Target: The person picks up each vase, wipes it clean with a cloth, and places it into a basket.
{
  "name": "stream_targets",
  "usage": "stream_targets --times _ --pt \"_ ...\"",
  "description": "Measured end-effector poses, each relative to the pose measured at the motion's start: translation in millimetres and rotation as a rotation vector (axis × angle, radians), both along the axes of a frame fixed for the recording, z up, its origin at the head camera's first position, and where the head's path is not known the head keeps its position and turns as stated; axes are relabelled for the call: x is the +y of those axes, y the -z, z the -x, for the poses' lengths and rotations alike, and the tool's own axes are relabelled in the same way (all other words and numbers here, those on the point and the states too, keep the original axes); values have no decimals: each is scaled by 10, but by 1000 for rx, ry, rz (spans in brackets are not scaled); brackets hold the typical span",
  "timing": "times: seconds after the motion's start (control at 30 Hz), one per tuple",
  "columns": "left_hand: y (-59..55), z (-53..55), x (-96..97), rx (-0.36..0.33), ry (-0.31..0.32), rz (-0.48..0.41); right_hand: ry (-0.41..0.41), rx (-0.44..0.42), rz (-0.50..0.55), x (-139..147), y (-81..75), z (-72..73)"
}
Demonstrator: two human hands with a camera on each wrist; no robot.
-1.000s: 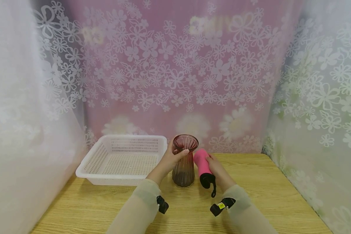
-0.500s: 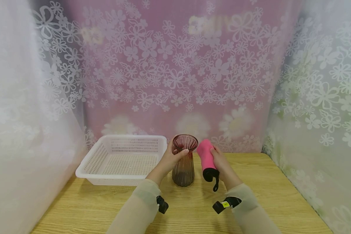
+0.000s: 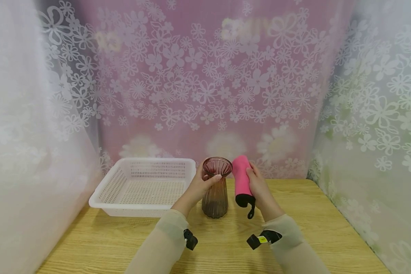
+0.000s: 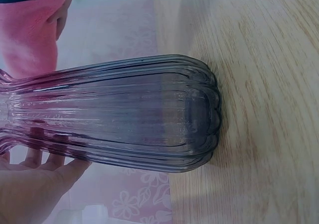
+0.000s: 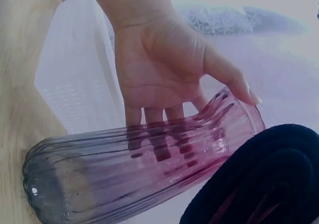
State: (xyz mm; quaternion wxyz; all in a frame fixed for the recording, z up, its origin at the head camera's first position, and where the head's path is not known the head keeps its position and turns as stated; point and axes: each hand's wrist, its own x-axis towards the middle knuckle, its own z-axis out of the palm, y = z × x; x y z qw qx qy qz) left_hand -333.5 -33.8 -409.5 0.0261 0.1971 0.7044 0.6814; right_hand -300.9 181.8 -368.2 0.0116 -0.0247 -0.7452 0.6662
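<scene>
A ribbed glass vase [image 3: 215, 198], pinkish at the flared rim and smoky grey toward the base, stands upright on the table. My left hand [image 3: 199, 185] grips it round the neck from the left, thumb across the front; in the right wrist view several fingers [image 5: 157, 134] show through the glass. On the vase's right, my right hand [image 3: 259, 189] holds a soft, fleecy pink roll [image 3: 241, 177] with a black end and hanging black loop. Its upper end is beside the vase rim, above the table. In the right wrist view its dark end [image 5: 264, 179] covers part of the vase.
A white perforated plastic basket [image 3: 145, 207] sits on the left of the wooden table [image 3: 308, 228], close beside my left hand. Flower-patterned curtains [image 3: 205, 87] hang behind the table and on both sides. Each wrist wears a small black camera.
My right hand has lifted the pink roll upward and slightly right, from beside the vase's middle to rim height. My left hand and the vase have stayed put.
</scene>
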Motion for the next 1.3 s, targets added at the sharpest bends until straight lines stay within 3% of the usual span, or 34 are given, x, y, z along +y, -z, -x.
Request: stream_targets --times 0.23,0.53,0.77,1.0,1.3 --pt "15 29 -1 6 3 -9 56 141 6 -105 48 13" --pt "24 42 20 4 -7 -13 151 356 -105 -327 251 34" --pt "29 50 20 12 -16 -19 170 496 -59 -520 357 48" --pt "31 25 5 16 -10 -3 255 549 -64 -665 413 73" --pt "-1 32 -4 -1 12 8 292 592 -87 -753 457 90"
